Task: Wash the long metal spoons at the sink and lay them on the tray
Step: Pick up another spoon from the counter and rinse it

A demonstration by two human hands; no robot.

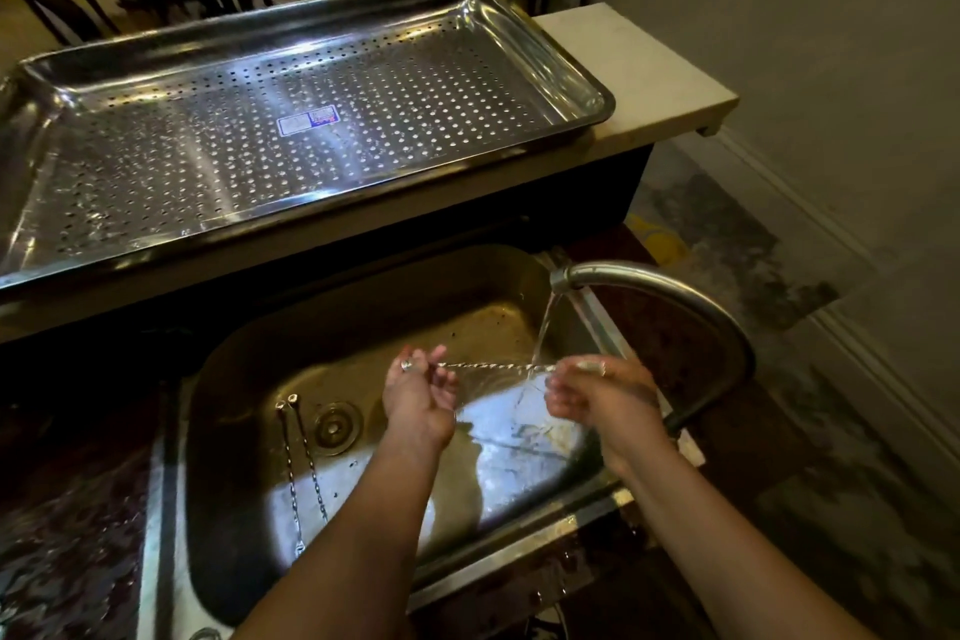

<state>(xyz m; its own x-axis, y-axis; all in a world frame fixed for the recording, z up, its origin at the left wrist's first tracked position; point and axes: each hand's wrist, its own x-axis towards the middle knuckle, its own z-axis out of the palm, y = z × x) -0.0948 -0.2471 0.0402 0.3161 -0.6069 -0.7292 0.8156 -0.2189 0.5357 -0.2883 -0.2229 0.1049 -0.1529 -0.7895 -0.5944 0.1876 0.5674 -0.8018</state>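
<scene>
A long twisted metal spoon (pixel 493 366) is held level over the sink (pixel 249 364), under the stream of water from the tap (pixel 649 283). My left hand (pixel 421 398) pinches one end of it. My right hand (pixel 605 390) grips the other end, where the water hits the stem. Two more long twisted spoons (pixel 301 463) lie side by side on the sink floor, left of the drain (pixel 335 426). The perforated steel tray (pixel 550 42) sits on the raised counter behind the sink with no spoons in it.
A pale stone slab (pixel 654 68) carries the tray and juts out to the right. Dark wet countertop (pixel 67 535) flanks the sink on the left. Chairs and a dark table stand beyond the tray. A wall and floor moulding run along the right.
</scene>
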